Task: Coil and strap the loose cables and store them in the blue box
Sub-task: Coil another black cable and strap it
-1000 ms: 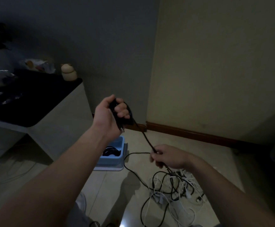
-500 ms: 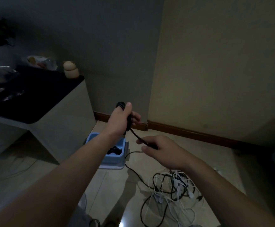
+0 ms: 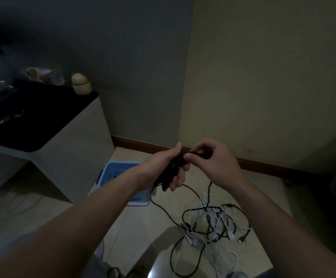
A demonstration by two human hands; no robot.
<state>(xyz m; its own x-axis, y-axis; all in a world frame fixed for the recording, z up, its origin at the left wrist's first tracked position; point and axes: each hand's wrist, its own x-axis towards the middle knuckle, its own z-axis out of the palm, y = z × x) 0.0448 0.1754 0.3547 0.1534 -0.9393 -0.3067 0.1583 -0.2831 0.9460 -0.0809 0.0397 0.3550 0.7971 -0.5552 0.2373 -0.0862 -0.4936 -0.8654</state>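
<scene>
coiling | your left hand (image 3: 159, 169) wrapped round black cable coil (image 3: 175, 166), over the blue box (image 3: 121, 163) | right hand (image 3: 215, 163) pinching its loose run | match your loop sizes, don't yank the floor tangle (image 3: 213, 219)

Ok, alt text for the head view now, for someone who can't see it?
The left hand grips a partly coiled black cable while the right hand pinches a strand of it. Below sits the blue box, with a tangle of loose cables on the floor nearby.

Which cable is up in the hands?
The black cable: its loops sit in the left hand, and the right hand pinches it. The white cables lie tangled on the floor.
</scene>
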